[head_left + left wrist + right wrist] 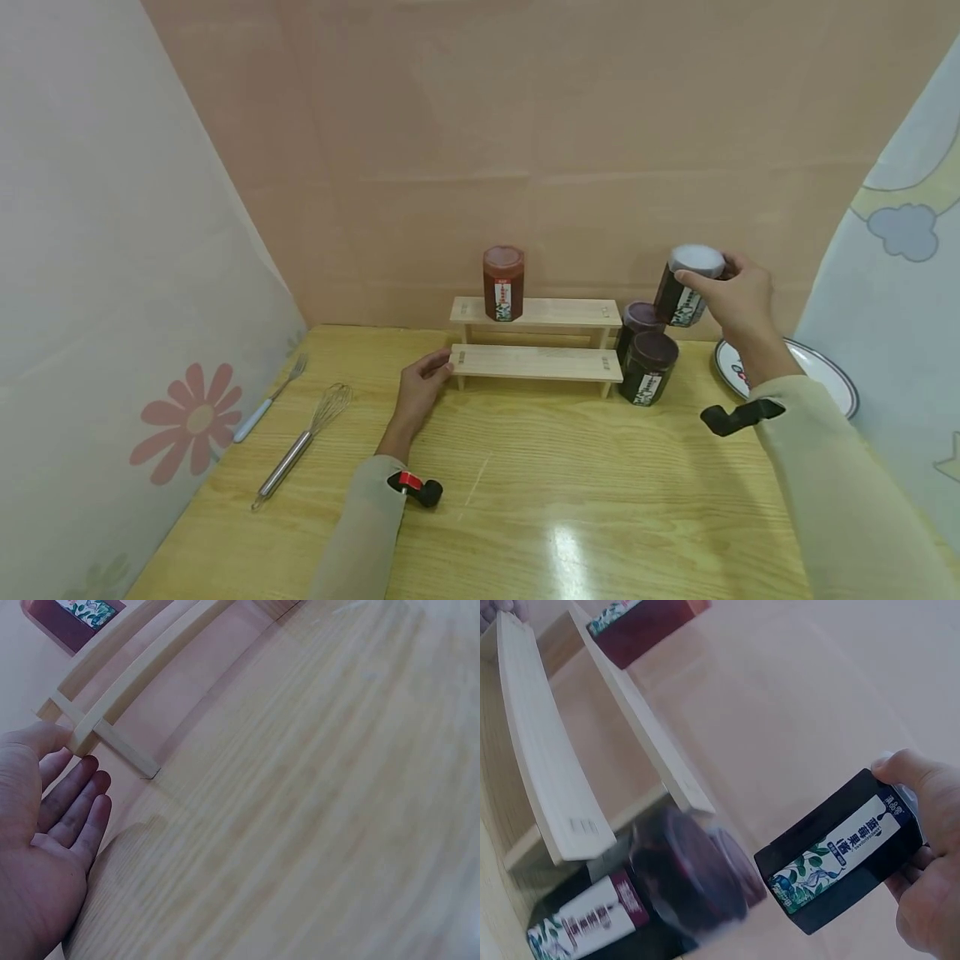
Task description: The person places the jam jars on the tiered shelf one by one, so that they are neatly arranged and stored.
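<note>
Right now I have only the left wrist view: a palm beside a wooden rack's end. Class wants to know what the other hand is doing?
Observer: The right hand holds a dark jar by its white lid, lifted off the table to the right of the stepped rack.
Operator: Is anything standing on the rack?
Observer: One red-lidded jar stands on the upper step; the lower step is bare.
Operator: Any jars left on the table?
Observer: Two dark jars stand together at the rack's right end, below the lifted one.
Operator: And the left hand?
Observer: The left hand touches the lower step's left end.
</note>
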Tool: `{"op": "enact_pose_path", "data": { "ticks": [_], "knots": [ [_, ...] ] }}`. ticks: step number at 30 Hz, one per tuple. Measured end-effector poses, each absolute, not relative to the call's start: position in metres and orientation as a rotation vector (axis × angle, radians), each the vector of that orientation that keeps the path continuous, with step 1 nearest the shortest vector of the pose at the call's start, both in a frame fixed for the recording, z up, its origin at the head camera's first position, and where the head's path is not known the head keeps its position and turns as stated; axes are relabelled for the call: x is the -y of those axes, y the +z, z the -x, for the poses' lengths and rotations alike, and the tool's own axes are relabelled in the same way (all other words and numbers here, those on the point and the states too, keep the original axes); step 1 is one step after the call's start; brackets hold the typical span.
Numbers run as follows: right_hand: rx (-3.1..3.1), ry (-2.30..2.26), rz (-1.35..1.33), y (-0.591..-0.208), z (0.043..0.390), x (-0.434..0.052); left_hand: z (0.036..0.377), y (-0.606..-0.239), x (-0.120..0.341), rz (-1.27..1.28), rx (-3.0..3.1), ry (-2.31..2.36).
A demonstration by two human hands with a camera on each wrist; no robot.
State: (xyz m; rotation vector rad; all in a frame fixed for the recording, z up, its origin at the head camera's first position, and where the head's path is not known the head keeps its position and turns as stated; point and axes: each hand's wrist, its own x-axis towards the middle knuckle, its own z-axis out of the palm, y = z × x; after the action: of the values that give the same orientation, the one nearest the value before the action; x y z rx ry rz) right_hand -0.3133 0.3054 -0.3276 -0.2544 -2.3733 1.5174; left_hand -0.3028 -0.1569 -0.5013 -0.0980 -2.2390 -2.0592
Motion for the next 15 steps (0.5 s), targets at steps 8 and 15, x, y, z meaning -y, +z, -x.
{"op": "enact_pose_path", "data": {
  "ticks": [8, 15],
  "knots": [
    [2.362, 1.551, 0.184, -0.324, 0.317, -0.281, 0.303, -0.503, 0.154, 0.096, 2.217, -2.070],
    [2.353, 1.584, 0.135, -0.323, 0.321, -0.254, 0.306, -0.506, 0.154, 0.120, 2.201, -2.051]
  ]
}}
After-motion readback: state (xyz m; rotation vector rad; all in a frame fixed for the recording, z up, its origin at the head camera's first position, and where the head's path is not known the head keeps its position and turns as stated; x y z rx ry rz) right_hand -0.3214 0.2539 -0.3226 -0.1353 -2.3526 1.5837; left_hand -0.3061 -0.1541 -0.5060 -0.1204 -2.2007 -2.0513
